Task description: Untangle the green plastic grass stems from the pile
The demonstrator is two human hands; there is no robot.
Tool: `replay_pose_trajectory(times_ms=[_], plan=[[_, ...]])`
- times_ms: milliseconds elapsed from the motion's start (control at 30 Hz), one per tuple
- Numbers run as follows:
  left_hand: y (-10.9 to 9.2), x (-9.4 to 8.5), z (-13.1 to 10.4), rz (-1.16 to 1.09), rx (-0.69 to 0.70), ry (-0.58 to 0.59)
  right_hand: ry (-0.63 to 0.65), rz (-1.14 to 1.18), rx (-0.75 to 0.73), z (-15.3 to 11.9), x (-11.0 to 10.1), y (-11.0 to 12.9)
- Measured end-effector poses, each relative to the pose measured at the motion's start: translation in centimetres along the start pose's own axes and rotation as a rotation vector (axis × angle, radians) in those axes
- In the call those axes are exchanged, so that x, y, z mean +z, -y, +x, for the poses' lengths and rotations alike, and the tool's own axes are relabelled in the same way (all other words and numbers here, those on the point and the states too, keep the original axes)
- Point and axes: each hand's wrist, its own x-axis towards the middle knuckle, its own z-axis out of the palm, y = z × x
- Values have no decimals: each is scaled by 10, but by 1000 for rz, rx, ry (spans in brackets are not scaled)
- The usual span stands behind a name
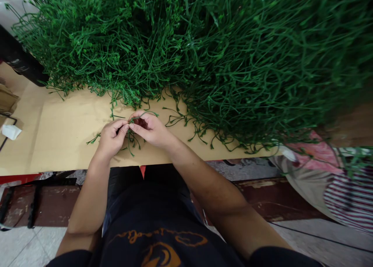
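Left hand: the left hand sits low on the cardboard sheet, thumb and forefinger pinched shut on one end of a green sprig.
Right hand: the right hand meets it fingertip to fingertip, fingers curled and closed on the same sprig from the other side.
Sprig: thin, plastic-looking, branched; its strands hang down and out below the two pinches, toward the person.
Long axis: it runs roughly left to right across the gap between the hands, with a loose stem arching over the right knuckles.
Nearer hand: neither, as both are on it, touching at the tips.
Green pile: the big heap of sprigs lies just beyond the hands, nearest to the right one.
Off to the side: a white scrap at the sheet's left edge, well apart.
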Motion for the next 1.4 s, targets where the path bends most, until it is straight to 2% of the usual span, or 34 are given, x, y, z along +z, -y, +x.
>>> replay_pose_trajectory(times_ms=[100,200,433,700,833,1133,1200,1267,1333,1367,1400], plan=[[-1,-1,0,47,11,-15,-55,-153,-73,-3,-3,2],[-2,-2,0,97,26,-19,-43,-229,-101,-6,-5,6],[-3,-1,1,139,43,-21,-4,-248,-12,-7,-5,9],[0,-4,1,170,10,-81,-86,-270,69,-10,-7,3],[3,-5,3,232,-1,-85,-49,-324,86,-16,-3,7],[-5,7,3,417,-66,-68,-15,-318,-113,-33,-2,14],[0,2,6,486,-119,-114,63,-293,-202,-44,3,27],[7,-4,9,565,-213,-222,227,-294,-355,-56,9,46],[12,-8,11,574,-244,-275,353,-320,-456,-62,13,64],[13,-9,11,540,-217,-257,333,-317,-447,-62,13,70],[12,-8,10,496,-179,-227,259,-288,-398,-60,11,73]])
